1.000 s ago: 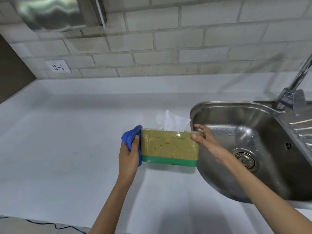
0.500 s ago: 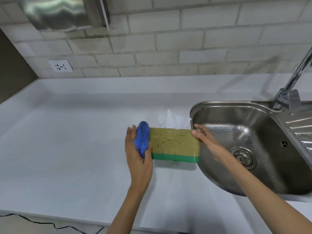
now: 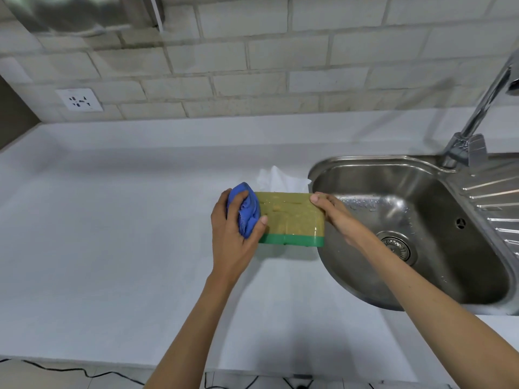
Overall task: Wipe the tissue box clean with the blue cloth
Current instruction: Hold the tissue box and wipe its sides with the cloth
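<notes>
Head view: my left hand (image 3: pixel 234 234) clenches the soft cloth (image 3: pixel 247 213) against the box (image 3: pixel 292 217); right fingers (image 3: pixel 318 198) pinch its far end. Probably light, glossy, slippery; brace ends.

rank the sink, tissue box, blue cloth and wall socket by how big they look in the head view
1. sink, by far the largest
2. tissue box
3. blue cloth, partly hidden in the left hand, and wall socket: they look about alike, and the socket is farther away, so no ranking between them
</notes>
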